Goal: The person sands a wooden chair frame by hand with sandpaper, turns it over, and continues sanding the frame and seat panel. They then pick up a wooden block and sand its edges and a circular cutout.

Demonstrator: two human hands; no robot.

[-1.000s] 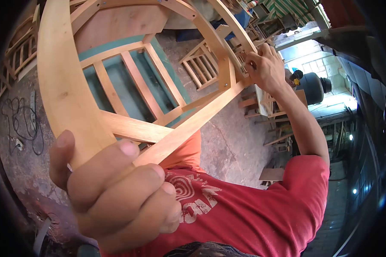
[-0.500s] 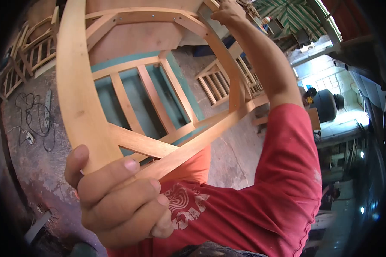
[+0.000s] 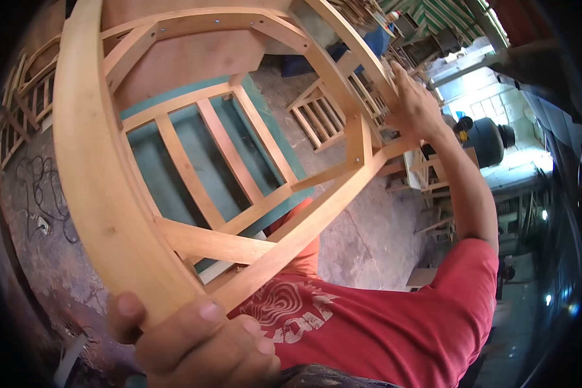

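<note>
With the left hand [image 3: 200, 359] I'm grasping the lower end of the wooden frame [image 3: 113, 213], its fingers curling round the broad curved rail, while the right hand [image 3: 415, 110] is resting with outstretched fingers on the bars at the far corner, though I cannot tell whether it is gripping them. The frame is slanting between both hands in front of the red shirt [image 3: 381, 317], and through its opening I'm seeing slats [image 3: 226, 145] lying over a green surface [image 3: 278, 129]. To the left, a dark cord [image 3: 40, 187] is lying tangled on the floor [image 3: 362, 239].
</note>
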